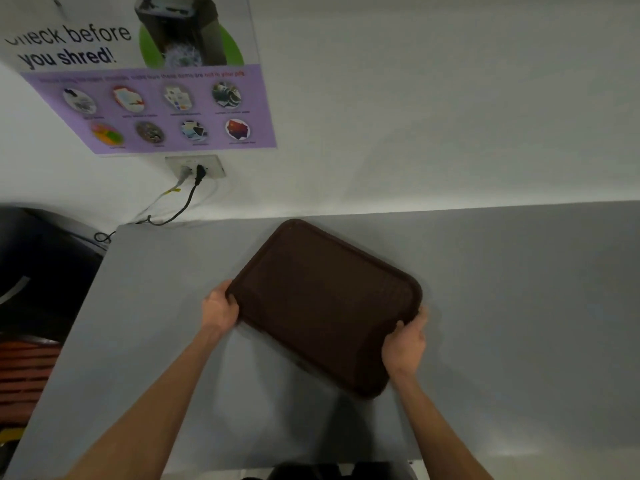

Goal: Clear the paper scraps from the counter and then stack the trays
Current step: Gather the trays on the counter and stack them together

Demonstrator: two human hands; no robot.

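Note:
A dark brown rectangular tray (322, 299) lies turned at an angle over the middle of the grey counter (519, 306). My left hand (220, 308) grips the tray's left corner, thumb on the rim. My right hand (405, 344) grips its right edge near the front corner. Whether the tray rests on the counter or is slightly raised is unclear; a shadow falls below its near edge. I see no paper scraps on the counter. Only one tray shows.
A wall socket (197, 168) with two plugged cords sits on the white wall behind the counter's left end. A shredder poster (145, 84) hangs above it. A dark bin (38, 265) stands left of the counter's edge.

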